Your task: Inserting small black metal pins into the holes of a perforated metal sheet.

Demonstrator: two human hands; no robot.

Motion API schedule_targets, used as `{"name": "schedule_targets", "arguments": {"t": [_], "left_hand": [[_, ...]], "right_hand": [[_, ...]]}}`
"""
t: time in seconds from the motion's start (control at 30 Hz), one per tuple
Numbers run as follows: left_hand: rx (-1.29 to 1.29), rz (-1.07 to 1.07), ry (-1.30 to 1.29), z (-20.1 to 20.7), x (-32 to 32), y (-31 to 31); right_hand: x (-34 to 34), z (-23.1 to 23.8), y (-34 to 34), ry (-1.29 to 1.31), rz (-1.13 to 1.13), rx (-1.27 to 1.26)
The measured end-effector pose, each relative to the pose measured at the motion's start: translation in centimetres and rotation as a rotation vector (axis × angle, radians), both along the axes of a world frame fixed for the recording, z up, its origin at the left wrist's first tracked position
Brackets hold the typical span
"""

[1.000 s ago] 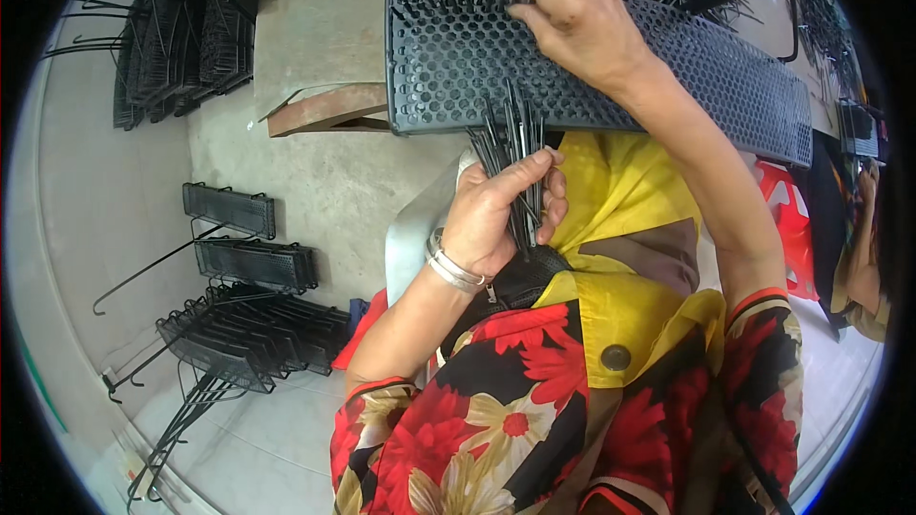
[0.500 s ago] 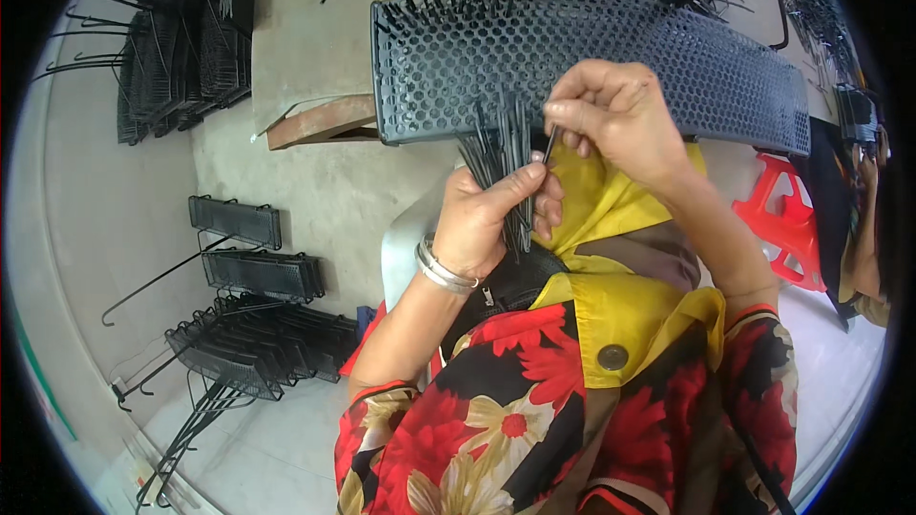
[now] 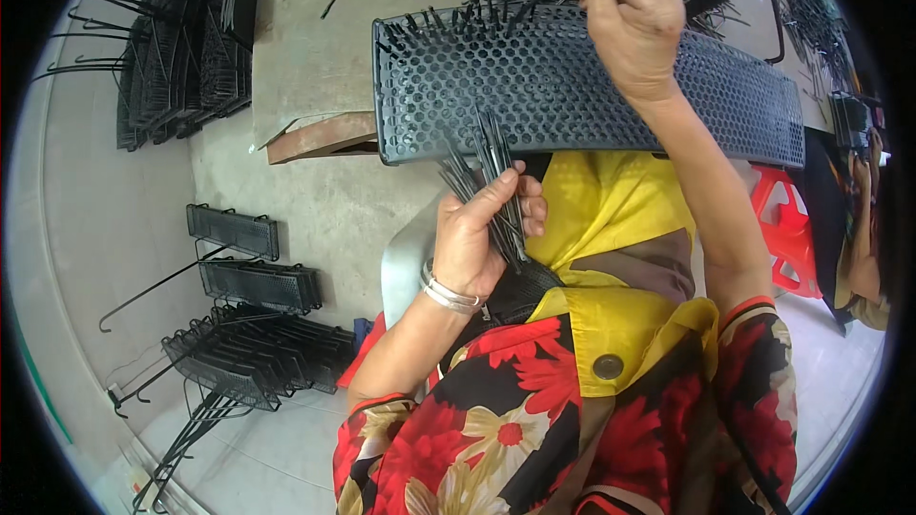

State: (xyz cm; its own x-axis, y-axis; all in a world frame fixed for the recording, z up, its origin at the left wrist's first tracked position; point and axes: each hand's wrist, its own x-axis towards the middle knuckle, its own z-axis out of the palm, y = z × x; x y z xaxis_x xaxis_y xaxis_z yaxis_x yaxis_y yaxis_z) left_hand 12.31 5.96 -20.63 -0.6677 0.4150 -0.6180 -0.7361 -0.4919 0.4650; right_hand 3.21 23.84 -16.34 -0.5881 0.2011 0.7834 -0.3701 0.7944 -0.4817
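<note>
Black plastic throughout: we see one long perforated panel (image 3: 572, 95) with honeycomb holes across our lap, thin pins bristling along its far edge. Our left hand (image 3: 482, 234) is clenched on a bundle of straight black pins (image 3: 491, 181), count unclear, just below the panel. Our right hand (image 3: 625, 14) pinches together at the panel's top edge; two similar panels (image 3: 234, 231) lie on the concrete floor (image 3: 315, 200).

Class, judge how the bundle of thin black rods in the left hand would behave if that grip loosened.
The rods look straight and stiff, so probably rigid. They sit loose in the left hand, fanning apart, so they would likely slip out singly. Being thin, each is probably light.
</note>
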Motion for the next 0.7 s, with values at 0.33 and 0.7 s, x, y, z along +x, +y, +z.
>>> {"name": "schedule_targets", "arguments": {"t": [0.33,0.7], "left_hand": [[0.007,-0.011,-0.018,0.7,0.0,0.0],[-0.003,-0.099,0.156,0.6,0.2,-0.2]], "right_hand": [[0.4,-3.5,0.0,-0.361,0.245,0.312],[7.2,-1.5,-1.5,-0.989,0.497,-0.787]]}}
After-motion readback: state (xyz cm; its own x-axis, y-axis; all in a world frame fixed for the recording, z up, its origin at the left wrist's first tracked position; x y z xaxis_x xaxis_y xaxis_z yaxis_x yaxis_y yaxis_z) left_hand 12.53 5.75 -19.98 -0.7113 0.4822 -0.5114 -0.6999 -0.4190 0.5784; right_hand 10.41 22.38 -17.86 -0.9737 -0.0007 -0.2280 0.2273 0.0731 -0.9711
